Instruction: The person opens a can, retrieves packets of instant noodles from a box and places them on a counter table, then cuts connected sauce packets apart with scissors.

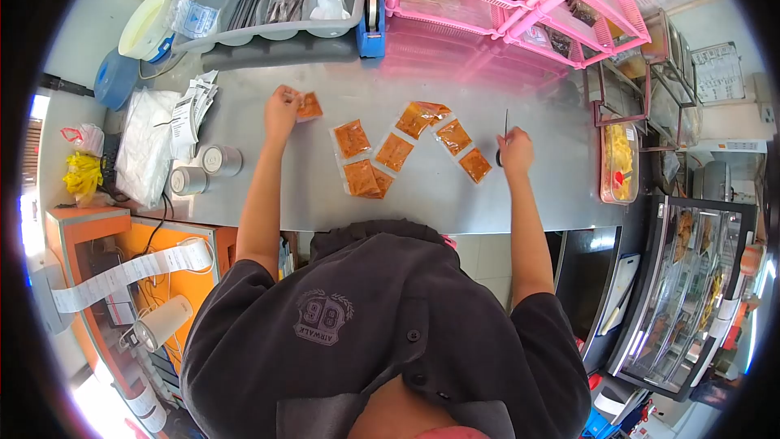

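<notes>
At the left of the steel table (439, 203), my left hand (281, 104) pinches the edge of a single clear sachet (309, 106) filled with orange-brown sauce. My right hand (516, 151), over on the right, is closed around scissors (499, 157); their thin blade points away from me and the dark handle shows by the fingers. Between my hands lie several more sauce sachets: a joined strip (352, 139) on the left, another (395, 152) in the middle with its far end folded, and a pair (455, 137) nearest my right hand.
Two silver cans (221, 160) and white plastic bags (146, 136) with printed slips stand at the left. A grey cutlery tray (284, 28), a blue tape dispenser (371, 32) and pink baskets (487, 20) line the back. A tub of yellow food (620, 162) sits at the right edge.
</notes>
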A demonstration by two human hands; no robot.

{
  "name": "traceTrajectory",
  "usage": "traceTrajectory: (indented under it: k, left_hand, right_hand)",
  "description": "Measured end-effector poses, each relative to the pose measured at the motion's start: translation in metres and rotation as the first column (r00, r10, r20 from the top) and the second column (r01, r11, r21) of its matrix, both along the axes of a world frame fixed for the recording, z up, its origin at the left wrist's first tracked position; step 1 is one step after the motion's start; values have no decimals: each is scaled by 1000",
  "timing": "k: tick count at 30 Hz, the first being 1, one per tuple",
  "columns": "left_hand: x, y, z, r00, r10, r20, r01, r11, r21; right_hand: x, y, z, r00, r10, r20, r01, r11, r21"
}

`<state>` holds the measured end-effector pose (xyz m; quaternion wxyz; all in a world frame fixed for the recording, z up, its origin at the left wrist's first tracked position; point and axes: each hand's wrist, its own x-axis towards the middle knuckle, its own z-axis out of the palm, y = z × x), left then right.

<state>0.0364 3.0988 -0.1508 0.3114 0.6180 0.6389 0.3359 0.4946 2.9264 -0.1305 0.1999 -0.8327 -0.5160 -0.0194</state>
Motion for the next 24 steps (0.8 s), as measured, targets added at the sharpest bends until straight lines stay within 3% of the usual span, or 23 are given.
traceTrajectory:
  k: [1,3,5,7,10,13,15,16,18,22,24]
  left_hand:
    - [-7,-5,-5,982,25,-186,-24,1000,3]
    - [-11,-17,-5,965,45,-260,-60,997,-51]
    - [-13,-26,-6,935,69,-348,-90,995,-46]
    - [-7,-34,-8,889,103,-447,-106,994,18]
    - [3,-41,-8,832,180,-524,-181,982,50]
    - [27,-57,11,788,446,-424,-188,831,524]
    - [33,-56,13,974,159,-160,-92,928,361]
    - [36,-57,14,1000,17,0,-16,957,288]
    - [48,-62,16,944,-282,-174,330,845,421]
    - [62,-62,11,803,-536,-260,564,825,42]
    - [62,-53,15,741,-602,-298,586,796,-151]
  right_hand:
    - [-21,7,5,997,26,-67,-23,999,44]
    - [-68,16,25,943,84,-322,-152,970,-190]
    - [-96,22,1,799,143,-584,-279,949,-149]
    - [-129,29,0,721,-64,-690,-221,923,-316]
    - [-161,34,-9,845,-21,-535,-141,955,-261]
    - [-171,34,-23,844,39,-534,-106,990,-96]
    - [-169,37,-31,814,109,-570,-113,993,28]
    - [-168,37,-34,798,145,-585,-116,989,87]
    - [-166,36,-32,758,153,-634,-111,988,106]
    - [-177,31,-3,757,100,-645,-131,991,-1]
    - [-191,22,6,842,163,-515,-163,986,47]
